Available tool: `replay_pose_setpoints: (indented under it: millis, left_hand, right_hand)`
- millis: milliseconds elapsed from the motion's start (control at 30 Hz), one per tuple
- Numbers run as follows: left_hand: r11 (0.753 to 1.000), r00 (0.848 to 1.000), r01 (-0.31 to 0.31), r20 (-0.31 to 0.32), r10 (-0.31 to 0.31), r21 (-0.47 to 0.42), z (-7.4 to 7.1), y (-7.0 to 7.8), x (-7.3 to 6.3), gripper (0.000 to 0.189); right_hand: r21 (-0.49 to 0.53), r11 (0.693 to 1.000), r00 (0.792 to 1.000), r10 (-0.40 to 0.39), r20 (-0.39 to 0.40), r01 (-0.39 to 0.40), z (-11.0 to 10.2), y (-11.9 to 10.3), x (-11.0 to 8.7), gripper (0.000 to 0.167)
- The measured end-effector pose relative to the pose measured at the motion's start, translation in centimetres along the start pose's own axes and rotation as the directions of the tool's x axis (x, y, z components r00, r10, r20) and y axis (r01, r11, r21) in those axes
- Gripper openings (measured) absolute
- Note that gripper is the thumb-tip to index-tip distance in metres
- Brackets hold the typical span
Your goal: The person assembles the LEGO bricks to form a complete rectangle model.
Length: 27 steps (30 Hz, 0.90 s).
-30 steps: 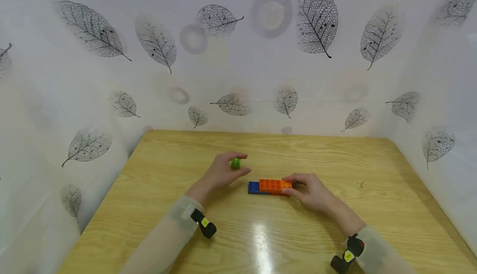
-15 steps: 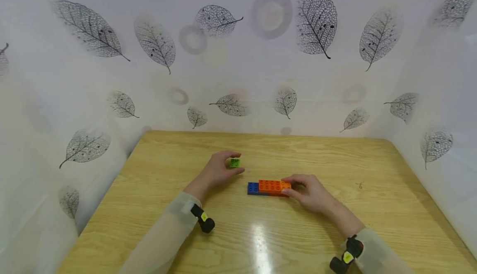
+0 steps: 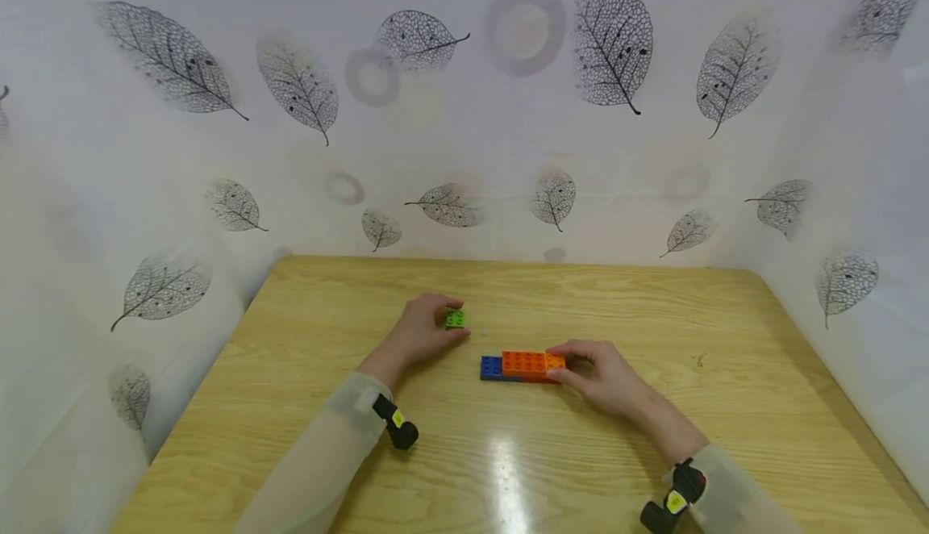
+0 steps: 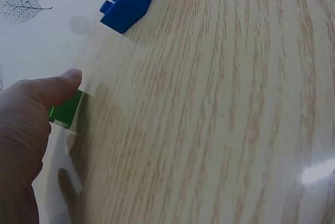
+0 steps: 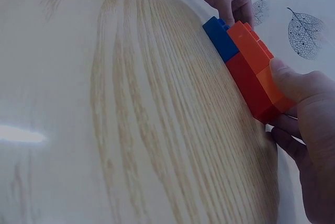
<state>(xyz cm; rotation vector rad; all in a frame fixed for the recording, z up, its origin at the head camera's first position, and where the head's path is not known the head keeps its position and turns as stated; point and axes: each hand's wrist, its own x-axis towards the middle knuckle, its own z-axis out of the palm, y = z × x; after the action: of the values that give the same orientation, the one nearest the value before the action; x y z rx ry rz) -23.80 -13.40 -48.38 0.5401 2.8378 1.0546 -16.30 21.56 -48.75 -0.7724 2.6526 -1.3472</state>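
In the head view my left hand (image 3: 424, 330) has thumb and fingers at either side of a small green brick (image 3: 455, 319), pinching it low at the tabletop. In the left wrist view the thumb covers part of that green brick (image 4: 65, 110). My right hand (image 3: 608, 373) grips the right end of a brick stack by its light orange brick (image 3: 555, 363). Next to that, in the top layer, is a longer red-orange brick (image 3: 523, 362). Below them lie a blue brick (image 3: 491, 368), jutting out at the left with bare studs, and a red brick (image 5: 250, 85).
Both hands work over a wooden table (image 3: 406, 469) with a bright glare streak. A white sheet with leaf prints (image 3: 464, 114) hangs behind the table and at its sides. Each sleeve carries a black wrist camera, the left one (image 3: 397, 425) and the right one (image 3: 675, 500).
My left thumb and fingers have drawn in closer around the green brick, which has turned so its studded top sits squarer. The right hand and the stack hold still.
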Motion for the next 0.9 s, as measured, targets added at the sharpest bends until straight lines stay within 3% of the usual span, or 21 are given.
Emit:
replay_pose_setpoints:
  millis: [333,567,900]
  left_hand:
    - [0.996,1.0,-0.018,-0.002,0.018,0.09,-0.19,-0.6,-0.19,0.051]
    - [0.995,0.999,-0.031,-0.01,0.032,0.093,-0.21,-0.64,-0.14,0.045]
    - [0.998,1.0,0.014,0.02,-0.013,-0.053,-0.11,-0.2,-0.18,0.043]
  right_hand:
    - [0.005,1.0,1.0,-0.001,0.0,0.001,0.14,0.09,0.01,0.033]
    - [0.002,1.0,1.0,0.018,-0.003,-0.018,0.17,0.01,0.01,0.032]
    - [-0.004,1.0,1.0,0.018,-0.004,-0.018,0.11,0.35,-0.03,0.033]
